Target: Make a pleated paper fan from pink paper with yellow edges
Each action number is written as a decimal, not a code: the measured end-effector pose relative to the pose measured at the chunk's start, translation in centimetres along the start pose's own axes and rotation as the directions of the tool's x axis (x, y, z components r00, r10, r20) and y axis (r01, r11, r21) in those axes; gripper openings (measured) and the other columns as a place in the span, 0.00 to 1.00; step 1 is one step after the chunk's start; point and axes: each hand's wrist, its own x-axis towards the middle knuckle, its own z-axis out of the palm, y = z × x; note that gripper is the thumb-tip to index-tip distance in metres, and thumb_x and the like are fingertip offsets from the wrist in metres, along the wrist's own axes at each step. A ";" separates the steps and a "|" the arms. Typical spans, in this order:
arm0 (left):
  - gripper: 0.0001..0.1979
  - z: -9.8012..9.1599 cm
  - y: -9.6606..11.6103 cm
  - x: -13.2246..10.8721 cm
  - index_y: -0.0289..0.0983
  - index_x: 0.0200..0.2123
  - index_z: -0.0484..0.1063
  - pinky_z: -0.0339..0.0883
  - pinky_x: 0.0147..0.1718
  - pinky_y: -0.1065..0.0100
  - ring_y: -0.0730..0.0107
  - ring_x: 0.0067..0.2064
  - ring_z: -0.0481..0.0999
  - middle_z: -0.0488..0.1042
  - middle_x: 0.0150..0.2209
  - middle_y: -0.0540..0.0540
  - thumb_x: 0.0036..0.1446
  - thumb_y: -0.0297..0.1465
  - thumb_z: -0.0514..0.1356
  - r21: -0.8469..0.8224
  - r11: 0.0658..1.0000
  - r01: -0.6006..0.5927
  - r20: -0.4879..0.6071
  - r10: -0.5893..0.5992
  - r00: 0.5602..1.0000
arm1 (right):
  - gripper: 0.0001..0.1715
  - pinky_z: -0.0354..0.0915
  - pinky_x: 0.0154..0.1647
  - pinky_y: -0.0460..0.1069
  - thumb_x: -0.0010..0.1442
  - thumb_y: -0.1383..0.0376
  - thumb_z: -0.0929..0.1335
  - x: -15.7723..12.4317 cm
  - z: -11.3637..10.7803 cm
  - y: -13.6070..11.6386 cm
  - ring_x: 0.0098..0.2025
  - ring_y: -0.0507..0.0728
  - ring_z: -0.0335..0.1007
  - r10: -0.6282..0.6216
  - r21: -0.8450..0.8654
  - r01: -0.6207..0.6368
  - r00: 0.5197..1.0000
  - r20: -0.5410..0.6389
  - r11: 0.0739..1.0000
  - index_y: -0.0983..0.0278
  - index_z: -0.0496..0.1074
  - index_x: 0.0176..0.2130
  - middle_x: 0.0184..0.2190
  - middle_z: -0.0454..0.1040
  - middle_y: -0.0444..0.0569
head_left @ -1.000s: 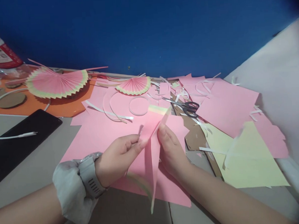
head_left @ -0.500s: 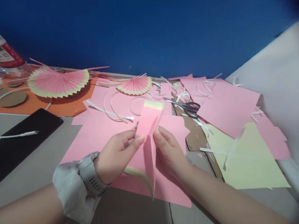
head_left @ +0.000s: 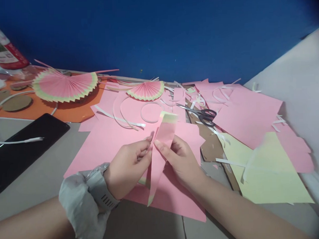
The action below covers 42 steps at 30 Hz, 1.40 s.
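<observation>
Between my two hands is a folded strip of pink paper [head_left: 162,133] with pale green-yellow ends, held above a large pink sheet [head_left: 107,143]. My left hand [head_left: 130,166] pinches its left edge, thumb against the fold. On the right side, my right hand [head_left: 184,160] grips it with the thumb across the front and the other fingers behind. The strip's lower end narrows to a pointed tip. Part of another green-edged piece shows below my left hand. A small pleated paper fan [head_left: 146,91] and a larger pleated fan [head_left: 65,86], both pink with yellow-green rims, lie farther back.
Black-handled scissors [head_left: 205,114] lie right of centre among white paper scraps. Pale yellow paper [head_left: 275,178] and more pink sheets [head_left: 251,112] are on the right. At left are a black device [head_left: 31,149], a white cable [head_left: 17,141], cardboard discs [head_left: 17,103] and a bottle [head_left: 5,48].
The folded strip has turned in my hands, so its pink face now slants and the open crease is hidden. My right thumb has moved left onto its front. The view has shifted slightly.
</observation>
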 end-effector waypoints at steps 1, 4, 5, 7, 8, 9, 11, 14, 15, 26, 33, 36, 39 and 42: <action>0.10 0.0 0.0 0.0 0.36 0.21 0.64 0.65 0.28 0.73 0.74 0.25 0.67 0.66 0.19 0.53 0.54 0.31 0.53 0.023 1.000 -0.004 0.006 0.003 1.000 | 0.04 0.61 0.26 0.44 0.58 0.62 0.68 0.0 0.0 0.0 0.25 0.47 0.61 -0.002 0.003 0.002 1.000 -0.004 1.000 0.61 0.71 0.33 0.26 0.66 0.41; 0.11 0.1 0.0 -0.1 0.36 0.21 0.63 0.64 0.27 0.73 0.75 0.23 0.65 0.66 0.19 0.54 0.55 0.31 0.52 0.035 0.999 -0.003 0.041 0.001 0.999 | 0.04 0.60 0.22 0.43 0.58 0.63 0.68 0.0 0.0 -0.1 0.22 0.46 0.60 0.008 0.030 -0.008 1.000 0.019 1.000 0.61 0.72 0.36 0.24 0.67 0.40; 0.11 0.1 0.0 -0.1 0.36 0.21 0.63 0.64 0.26 0.73 0.76 0.23 0.64 0.65 0.19 0.54 0.55 0.31 0.52 0.041 0.999 -0.003 0.048 0.001 0.999 | 0.05 0.60 0.20 0.43 0.59 0.63 0.67 0.0 0.0 -0.1 0.20 0.46 0.59 0.012 0.043 -0.013 0.999 0.031 0.999 0.60 0.73 0.37 0.23 0.66 0.40; 0.11 0.1 -0.1 -0.1 0.37 0.21 0.62 0.64 0.26 0.73 0.76 0.22 0.64 0.64 0.18 0.54 0.55 0.30 0.52 0.053 0.999 -0.005 0.062 0.001 0.998 | 0.06 0.58 0.16 0.43 0.59 0.64 0.67 0.0 0.0 -0.2 0.17 0.46 0.58 0.012 0.064 -0.015 0.999 0.048 0.998 0.60 0.73 0.39 0.21 0.66 0.39; 0.11 0.1 -0.1 -0.1 0.37 0.21 0.62 0.63 0.26 0.73 0.76 0.22 0.64 0.64 0.18 0.55 0.55 0.30 0.52 0.058 0.998 -0.005 0.065 0.002 0.998 | 0.06 0.58 0.14 0.42 0.59 0.64 0.67 0.0 0.0 -0.2 0.16 0.46 0.58 0.008 0.073 -0.012 0.999 0.051 0.997 0.60 0.73 0.39 0.21 0.66 0.39; 0.11 0.1 -0.1 -0.1 0.37 0.20 0.62 0.63 0.25 0.73 0.76 0.22 0.64 0.63 0.18 0.55 0.55 0.30 0.52 0.062 0.998 -0.006 0.065 0.002 0.998 | 0.06 0.58 0.14 0.42 0.59 0.64 0.67 0.0 0.0 -0.2 0.16 0.46 0.58 0.005 0.082 -0.009 0.999 0.052 0.997 0.60 0.73 0.39 0.20 0.66 0.39; 0.11 0.1 -0.1 -0.1 0.37 0.21 0.62 0.63 0.25 0.74 0.76 0.22 0.64 0.63 0.18 0.55 0.55 0.30 0.52 0.066 0.998 -0.006 0.056 0.003 0.998 | 0.05 0.58 0.13 0.42 0.59 0.65 0.67 0.0 0.1 -0.1 0.16 0.46 0.58 -0.005 0.095 0.001 0.999 0.048 0.995 0.60 0.73 0.38 0.20 0.66 0.39; 0.11 0.2 -0.1 -0.1 0.37 0.21 0.63 0.62 0.24 0.74 0.76 0.22 0.65 0.63 0.17 0.55 0.55 0.31 0.52 0.073 0.997 -0.010 0.045 0.007 0.999 | 0.04 0.58 0.13 0.42 0.59 0.65 0.67 0.0 0.2 0.0 0.16 0.45 0.58 -0.014 0.107 0.009 0.999 0.039 0.994 0.61 0.72 0.36 0.20 0.65 0.38; 0.11 0.2 0.0 -0.1 0.37 0.21 0.63 0.62 0.24 0.74 0.75 0.22 0.65 0.63 0.17 0.55 0.55 0.31 0.52 0.075 0.997 -0.013 0.044 0.009 0.999 | 0.03 0.57 0.13 0.42 0.59 0.65 0.67 0.0 0.3 0.0 0.16 0.45 0.57 -0.014 0.109 0.010 0.999 0.033 0.994 0.61 0.72 0.35 0.19 0.65 0.38; 0.11 0.6 -0.1 -0.3 0.37 0.23 0.65 0.63 0.25 0.73 0.75 0.22 0.66 0.67 0.19 0.54 0.56 0.30 0.51 0.106 0.993 -0.050 0.014 0.049 0.999 | 0.12 0.54 0.14 0.42 0.58 0.59 0.67 -0.1 0.5 -0.1 0.16 0.45 0.54 0.058 0.067 -0.056 0.998 -0.035 0.996 0.62 0.63 0.28 0.17 0.59 0.37; 0.10 0.5 0.0 -0.1 0.36 0.27 0.68 0.63 0.28 0.72 0.73 0.26 0.68 0.70 0.23 0.52 0.57 0.29 0.50 0.134 0.987 -0.084 0.040 0.079 0.996 | 0.10 0.57 0.18 0.42 0.59 0.59 0.67 -0.2 0.5 -0.2 0.16 0.45 0.54 0.037 0.056 -0.034 0.998 -0.058 0.998 0.62 0.66 0.30 0.18 0.61 0.37; 0.10 0.6 0.2 -0.2 0.36 0.32 0.69 0.64 0.34 0.71 0.71 0.32 0.70 0.72 0.30 0.50 0.59 0.28 0.48 0.115 0.987 -0.112 0.105 0.100 0.989 | 0.08 0.63 0.26 0.44 0.59 0.59 0.67 -0.1 0.3 -0.2 0.24 0.47 0.63 0.032 0.080 -0.025 0.996 -0.083 0.996 0.62 0.69 0.33 0.25 0.69 0.41; 0.12 0.7 0.3 -0.3 0.37 0.36 0.69 0.62 0.44 0.70 0.70 0.40 0.70 0.72 0.36 0.49 0.62 0.29 0.46 -0.013 0.990 -0.139 0.138 0.140 0.980 | 0.08 0.64 0.32 0.45 0.58 0.59 0.67 0.0 0.1 -0.2 0.30 0.50 0.66 0.031 0.099 -0.021 0.995 -0.100 0.995 0.62 0.70 0.33 0.30 0.71 0.44; 0.17 0.6 0.1 -0.4 0.37 0.30 0.66 0.62 0.42 0.70 0.71 0.36 0.69 0.70 0.30 0.51 0.64 0.35 0.43 -0.092 0.989 -0.113 0.131 0.124 0.984 | 0.08 0.61 0.25 0.44 0.59 0.59 0.67 0.0 0.2 -0.3 0.24 0.48 0.61 0.028 0.083 -0.020 0.995 -0.094 0.996 0.62 0.68 0.32 0.26 0.69 0.41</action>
